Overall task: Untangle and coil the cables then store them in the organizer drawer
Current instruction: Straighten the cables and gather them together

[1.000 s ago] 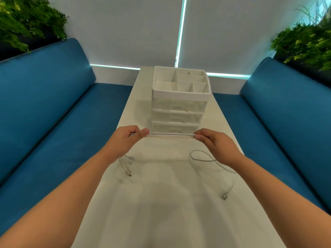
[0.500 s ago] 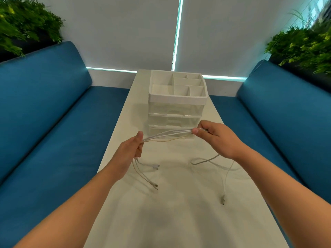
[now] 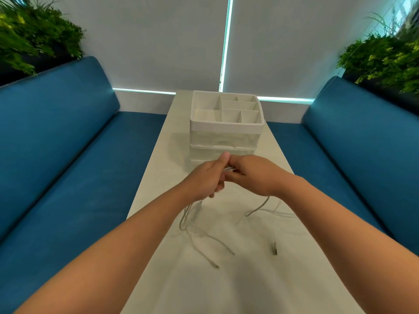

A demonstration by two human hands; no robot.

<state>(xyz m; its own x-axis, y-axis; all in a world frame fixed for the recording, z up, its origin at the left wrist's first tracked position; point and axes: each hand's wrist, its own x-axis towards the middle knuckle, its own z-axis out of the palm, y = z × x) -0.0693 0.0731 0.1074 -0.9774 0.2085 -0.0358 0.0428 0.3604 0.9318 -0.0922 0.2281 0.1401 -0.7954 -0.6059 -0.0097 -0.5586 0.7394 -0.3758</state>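
1. Two bare forearms reach forward over a long pale bench (image 3: 226,286). The left hand (image 3: 204,180) and the right hand (image 3: 254,175) meet at the middle, touching each other.
2. Both hands are closed on a bundle of thin white cables (image 3: 229,169). Only a short stretch of it shows between the thumbs, where the left thumb presses it from above. The right hand's fingers curl round the bundle.
3. Below the left hand, several slack strands hang down and trail toward the viewer across the bench, ending in small metal plugs (image 3: 233,253). Below the right hand, another strand loops loosely to a plug (image 3: 275,251) lying nearer the viewer.
4. Just beyond the hands stands a white and clear plastic organizer with stacked drawers (image 3: 224,143) and an open divided tray on top. Its drawers look closed.
5. Handling, as a judgement: the cables appear light, limp and smooth. They will likely slip and spring out of a coil unless pinched firmly.
6. The best hold seems to be on the gathered middle, one hand anchoring while the other winds the loose tails. The plugs may snag one another.
7. Blue padded seats run along both sides.
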